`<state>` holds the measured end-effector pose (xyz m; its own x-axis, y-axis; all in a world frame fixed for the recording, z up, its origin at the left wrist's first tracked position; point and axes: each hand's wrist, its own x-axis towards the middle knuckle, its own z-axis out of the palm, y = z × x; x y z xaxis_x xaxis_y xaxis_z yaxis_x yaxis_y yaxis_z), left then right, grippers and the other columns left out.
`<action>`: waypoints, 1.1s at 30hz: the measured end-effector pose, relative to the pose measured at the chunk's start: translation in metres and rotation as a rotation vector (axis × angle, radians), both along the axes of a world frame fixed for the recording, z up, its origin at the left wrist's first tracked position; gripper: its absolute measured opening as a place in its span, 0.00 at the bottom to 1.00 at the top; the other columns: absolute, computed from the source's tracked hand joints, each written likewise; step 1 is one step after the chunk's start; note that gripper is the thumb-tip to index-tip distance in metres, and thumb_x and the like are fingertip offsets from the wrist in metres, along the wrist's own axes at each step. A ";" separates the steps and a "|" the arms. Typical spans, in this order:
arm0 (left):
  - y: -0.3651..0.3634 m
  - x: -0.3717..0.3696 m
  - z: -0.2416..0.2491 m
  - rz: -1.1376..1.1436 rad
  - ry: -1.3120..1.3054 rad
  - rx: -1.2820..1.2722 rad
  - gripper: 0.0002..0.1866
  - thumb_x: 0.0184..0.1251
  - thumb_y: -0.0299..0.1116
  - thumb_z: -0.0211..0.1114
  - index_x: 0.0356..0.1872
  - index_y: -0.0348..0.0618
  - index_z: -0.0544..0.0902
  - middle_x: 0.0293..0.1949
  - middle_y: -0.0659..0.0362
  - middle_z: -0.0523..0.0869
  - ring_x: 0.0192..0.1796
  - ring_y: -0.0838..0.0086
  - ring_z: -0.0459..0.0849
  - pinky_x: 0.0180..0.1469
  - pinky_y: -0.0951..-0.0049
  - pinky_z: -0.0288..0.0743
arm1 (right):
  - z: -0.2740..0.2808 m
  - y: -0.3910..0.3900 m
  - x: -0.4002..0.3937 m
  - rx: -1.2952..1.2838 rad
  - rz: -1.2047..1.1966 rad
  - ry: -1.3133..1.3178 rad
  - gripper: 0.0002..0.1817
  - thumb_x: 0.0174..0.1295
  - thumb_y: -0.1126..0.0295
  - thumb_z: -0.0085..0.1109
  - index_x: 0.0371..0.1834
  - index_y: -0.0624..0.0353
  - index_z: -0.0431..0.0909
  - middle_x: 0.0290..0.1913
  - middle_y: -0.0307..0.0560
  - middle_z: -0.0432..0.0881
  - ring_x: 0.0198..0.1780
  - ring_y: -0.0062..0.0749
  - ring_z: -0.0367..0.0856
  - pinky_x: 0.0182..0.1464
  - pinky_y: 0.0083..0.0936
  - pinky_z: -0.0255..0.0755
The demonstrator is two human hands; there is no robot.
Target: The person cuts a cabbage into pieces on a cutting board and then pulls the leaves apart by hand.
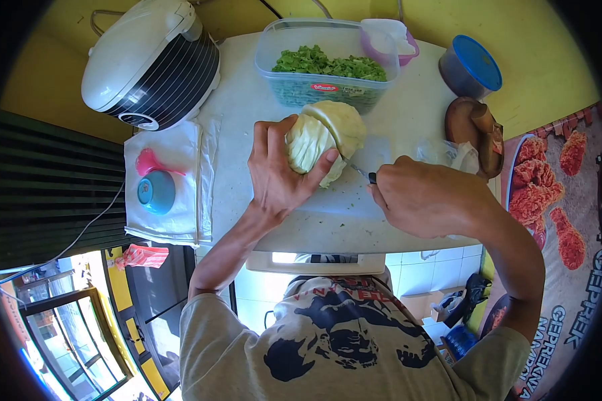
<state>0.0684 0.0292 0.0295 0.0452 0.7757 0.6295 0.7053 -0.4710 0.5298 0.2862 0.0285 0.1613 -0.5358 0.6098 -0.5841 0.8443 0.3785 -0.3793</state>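
Note:
A pale green cabbage (310,142) sits near the middle of the white table, with a deep cut running through it. My left hand (279,164) grips its left side, thumb across the near face and fingers around the back. In my right hand (425,197) is a knife (358,170), held by its dark handle. The blade reaches into the cut, so most of it is hidden by the cabbage. Just behind the cabbage stands a clear plastic container (328,87) with chopped green leaves (328,63) inside.
A rice cooker (150,63) stands at the back left. Before it, a blue bowl (156,192) and pink ladle (150,162) rest on white plastic sheets (174,227). A blue-lidded tub (471,65), a brown wooden mortar-like object (463,123) and a clear bag (441,154) are at right.

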 end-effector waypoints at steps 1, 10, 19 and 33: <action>0.001 0.000 0.000 -0.001 -0.050 -0.038 0.34 0.58 0.50 0.78 0.55 0.32 0.77 0.43 0.47 0.78 0.41 0.56 0.84 0.40 0.58 0.80 | -0.007 -0.004 0.002 0.043 0.031 0.062 0.24 0.78 0.63 0.43 0.31 0.75 0.78 0.31 0.73 0.82 0.36 0.66 0.86 0.43 0.51 0.79; 0.011 -0.009 0.000 -0.018 -0.219 -0.162 0.30 0.64 0.46 0.74 0.53 0.28 0.75 0.46 0.45 0.83 0.46 0.62 0.84 0.52 0.64 0.78 | -0.090 -0.043 -0.017 0.257 -0.325 0.323 0.19 0.79 0.64 0.45 0.37 0.73 0.73 0.25 0.70 0.81 0.28 0.66 0.84 0.33 0.52 0.79; 0.006 0.004 0.009 0.079 -0.210 -0.127 0.31 0.61 0.47 0.76 0.58 0.36 0.79 0.48 0.45 0.83 0.47 0.53 0.86 0.51 0.57 0.80 | -0.134 -0.060 -0.033 0.492 -0.347 0.289 0.17 0.79 0.62 0.46 0.36 0.65 0.71 0.18 0.57 0.81 0.21 0.53 0.85 0.24 0.43 0.79; 0.003 -0.011 -0.010 0.109 -0.187 0.022 0.33 0.64 0.54 0.72 0.57 0.35 0.78 0.45 0.46 0.78 0.46 0.54 0.81 0.47 0.56 0.79 | -0.053 -0.087 -0.011 0.437 -0.316 0.284 0.17 0.78 0.63 0.49 0.34 0.66 0.71 0.15 0.59 0.76 0.19 0.58 0.81 0.23 0.46 0.74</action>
